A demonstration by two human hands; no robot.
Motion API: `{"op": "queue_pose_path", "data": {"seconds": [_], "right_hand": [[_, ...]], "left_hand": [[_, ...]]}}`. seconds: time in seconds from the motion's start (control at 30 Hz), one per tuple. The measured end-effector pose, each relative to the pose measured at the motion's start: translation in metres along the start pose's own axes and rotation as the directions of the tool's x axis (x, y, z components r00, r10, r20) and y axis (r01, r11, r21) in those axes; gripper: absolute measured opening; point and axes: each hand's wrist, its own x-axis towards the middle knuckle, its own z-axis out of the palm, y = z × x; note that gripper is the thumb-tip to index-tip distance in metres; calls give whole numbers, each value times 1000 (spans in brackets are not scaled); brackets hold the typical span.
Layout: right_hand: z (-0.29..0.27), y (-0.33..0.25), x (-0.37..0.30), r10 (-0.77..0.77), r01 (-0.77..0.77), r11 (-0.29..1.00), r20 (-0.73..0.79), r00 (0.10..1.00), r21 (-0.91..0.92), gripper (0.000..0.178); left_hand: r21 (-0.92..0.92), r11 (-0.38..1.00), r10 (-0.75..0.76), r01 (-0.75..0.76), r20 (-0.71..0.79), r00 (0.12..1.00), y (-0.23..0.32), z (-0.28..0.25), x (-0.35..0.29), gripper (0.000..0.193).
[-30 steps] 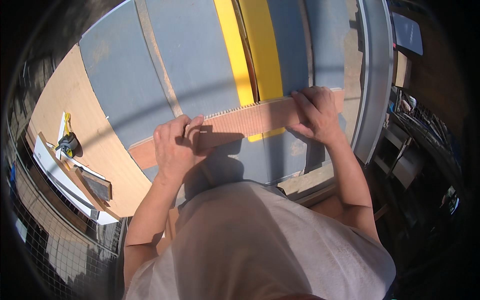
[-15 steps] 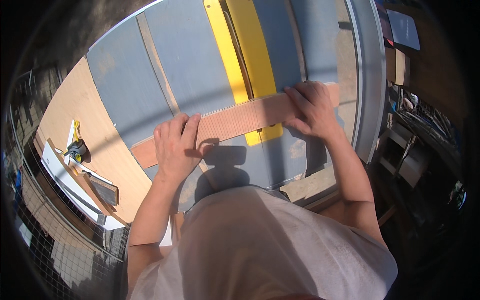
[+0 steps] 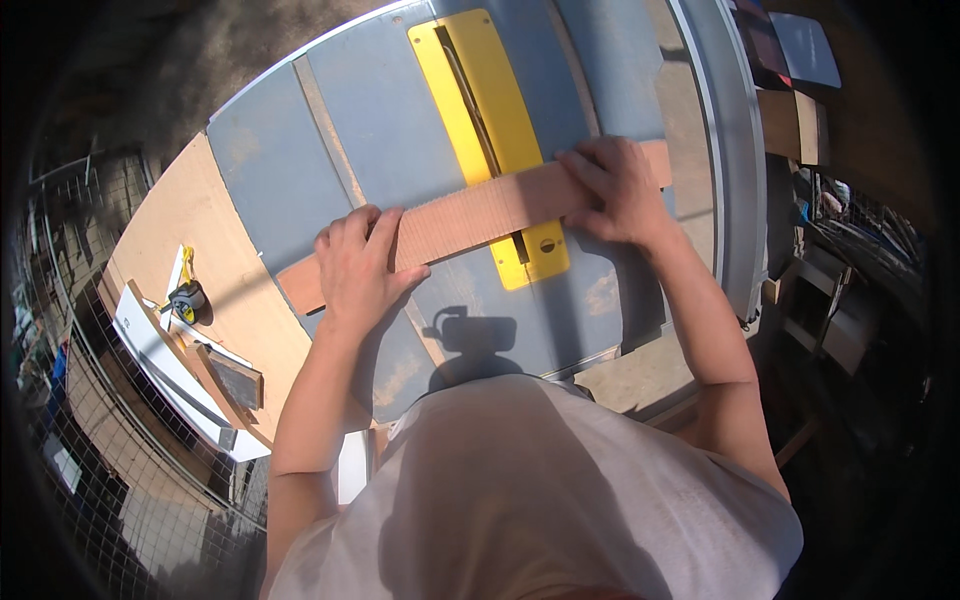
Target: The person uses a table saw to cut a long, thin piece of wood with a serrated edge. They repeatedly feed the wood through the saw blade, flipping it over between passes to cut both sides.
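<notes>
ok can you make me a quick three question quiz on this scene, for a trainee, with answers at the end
1. True or false: the left hand and the right hand are both on the wooden strip.

2. Multiple choice: what does the wooden strip lie across?
a) the wire mesh
b) the yellow slotted plate
c) the tape measure

3. Fill in the blank: the pale wood panel that bears the tape measure is on the person's ____ side.

Key: 1. true; 2. b; 3. left
</notes>
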Motion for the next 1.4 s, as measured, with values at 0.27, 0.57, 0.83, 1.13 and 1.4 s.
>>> {"op": "queue_pose_path", "data": {"seconds": [0.27, 0.57, 0.83, 1.13, 1.4], "right_hand": [[-6, 7, 18, 31, -32, 999, -39, 999, -23, 84], [-3, 20, 33, 21, -31, 990, -78, 997, -138, 76], [-1, 32, 68, -21, 6, 994, -138, 990, -112, 77], [-22, 49, 95, -75, 66, 968, -30, 997, -240, 71], [-66, 45, 112, -58, 51, 988, -49, 997, -144, 55]], "left_hand": [[54, 997, -56, 54, 31, 998, -2, -11, 20, 89], [116, 991, -80, 71, 73, 994, -3, -23, 46, 90], [140, 986, -98, 91, 44, 994, -18, -35, 69, 89], [159, 987, -9, 11, -14, 1000, -34, -28, 99, 91], [-259, 945, -169, 202, 146, 975, -15, -78, 117, 76]]}}
